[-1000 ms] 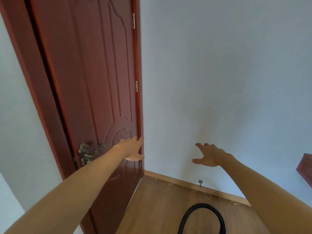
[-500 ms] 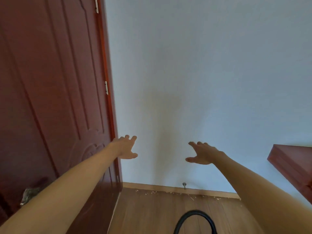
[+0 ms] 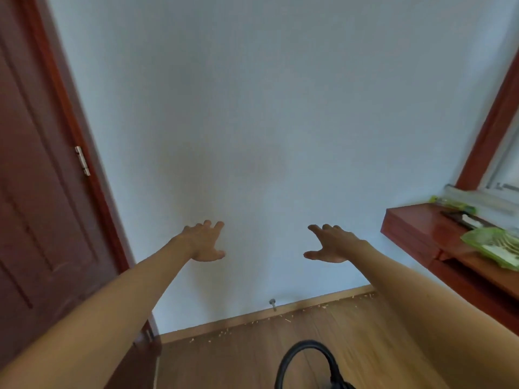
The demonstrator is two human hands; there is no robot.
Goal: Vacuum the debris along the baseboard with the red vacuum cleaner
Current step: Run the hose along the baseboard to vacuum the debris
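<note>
Debris (image 3: pixel 323 306): pale flecks strewn in a thin line on the wood floor (image 3: pixel 238 360), right against the baseboard (image 3: pixel 241 320) and running most of its visible length.

Vacuum cleaner: only a loop of black hose (image 3: pixel 306 344) shows. It arches over the floor on the near side of the baseboard, apart from the debris, and neither hand touches it.

Left hand (image 3: pixel 203 242): raised well above the baseboard, back toward the camera, fingers spread and straight, gripping nothing.

Right hand (image 3: pixel 332 244): same height above the baseboard, fingers apart, thumb out to the side, gripping nothing. The two hands are apart from each other. Cannot tell whether either palm touches the white wall (image 3: pixel 266 108).

Metal door stop (image 3: pixel 272 303): sticks out of the wall just above the baseboard, near its middle.

Red-brown door (image 3: pixel 42 220): stands at the baseboard's left end.

Red-brown shelf (image 3: pixel 415 228): above the baseboard's right end, carrying a green packet (image 3: pixel 494 247).
</note>
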